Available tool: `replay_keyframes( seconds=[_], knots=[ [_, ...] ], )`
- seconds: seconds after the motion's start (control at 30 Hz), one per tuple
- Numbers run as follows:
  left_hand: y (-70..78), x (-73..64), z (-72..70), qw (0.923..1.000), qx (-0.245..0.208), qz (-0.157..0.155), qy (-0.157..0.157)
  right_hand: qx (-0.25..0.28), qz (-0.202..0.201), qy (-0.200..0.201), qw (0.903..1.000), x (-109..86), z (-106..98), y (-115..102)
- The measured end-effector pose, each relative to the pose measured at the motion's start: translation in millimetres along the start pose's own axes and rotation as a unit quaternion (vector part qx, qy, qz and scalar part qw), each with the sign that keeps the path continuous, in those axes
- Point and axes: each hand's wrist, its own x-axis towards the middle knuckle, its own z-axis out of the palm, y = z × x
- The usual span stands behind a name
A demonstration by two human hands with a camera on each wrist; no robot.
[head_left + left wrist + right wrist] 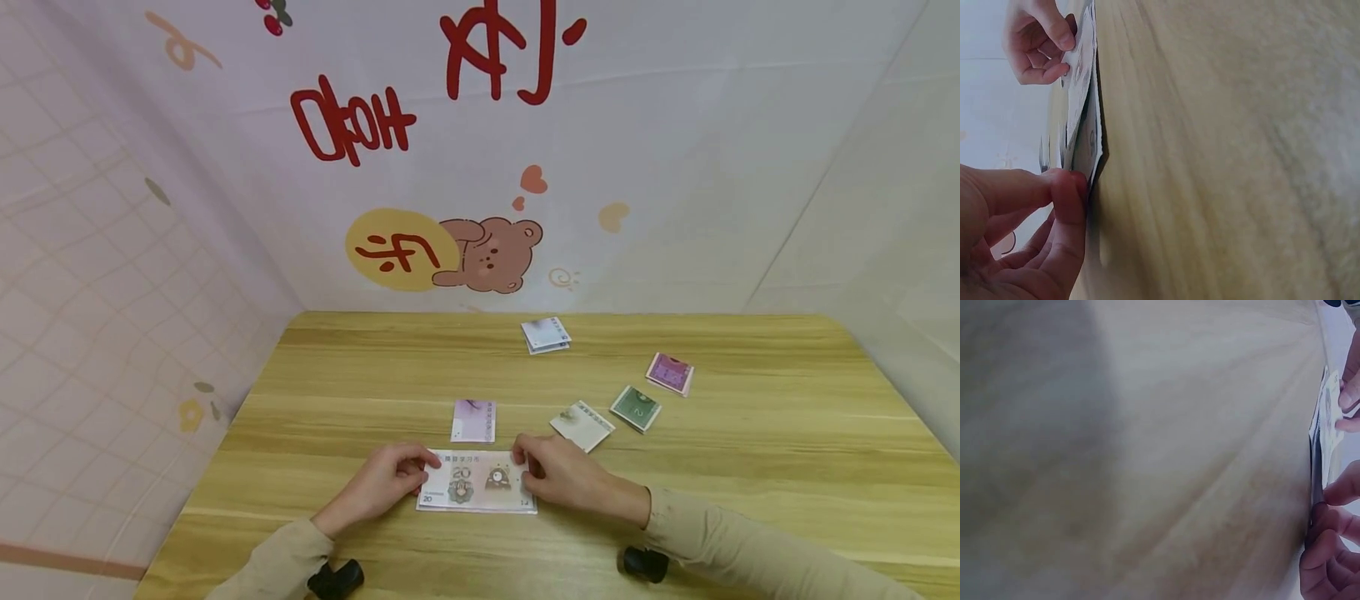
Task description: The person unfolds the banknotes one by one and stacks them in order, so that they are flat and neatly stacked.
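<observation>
"What are the hands doing?"

"The left hand [381, 483] pinches one end of the 20 note [477, 493], thumb and finger closed tight. The right hand [567, 475] pinches the other end the same way."

"So where's the note?"

"Between the two hands, over the wooden table [337, 375], with more paper just under it."

"And what's near?"

"A purple note [468, 425] is just past their grip. Beyond the right hand there's a pale note [582, 427], and next to that a green bundle [636, 409]. A bluish bundle [546, 335] is farthest away."

Obstacle beyond held notes [478, 483]: lilac note [473, 421]
</observation>
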Motion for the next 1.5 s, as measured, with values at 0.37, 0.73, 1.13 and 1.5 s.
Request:
replay_keyframes(
  seconds=[0.37, 0.73, 1.13, 1.5],
  knots=[
    [-1.4, 0.6, 0.0, 1.0, 0.002, 0.004, -0.003, -0.002, -0.004, -0.002, 1.0, -1.0, -4, -3],
    [-1.9, 0.4, -1.3, 1.0, -0.004, 0.002, -0.002, -0.02, 0.003, -0.002, 0.9998, 2.1, -5, -5],
    [5.0, 4.8, -8.6, 0.9995, 0.03, 0.003, -0.014, 0.024, 0.017, -0.021, 0.9993, 4.2, -13, -7],
    [19.0, 26.5, -11.3, 0.9988, 0.015, 0.011, -0.046, 0.097, -0.018, -0.019, 0.9949, -2.1, -27, 7]
  ],
)
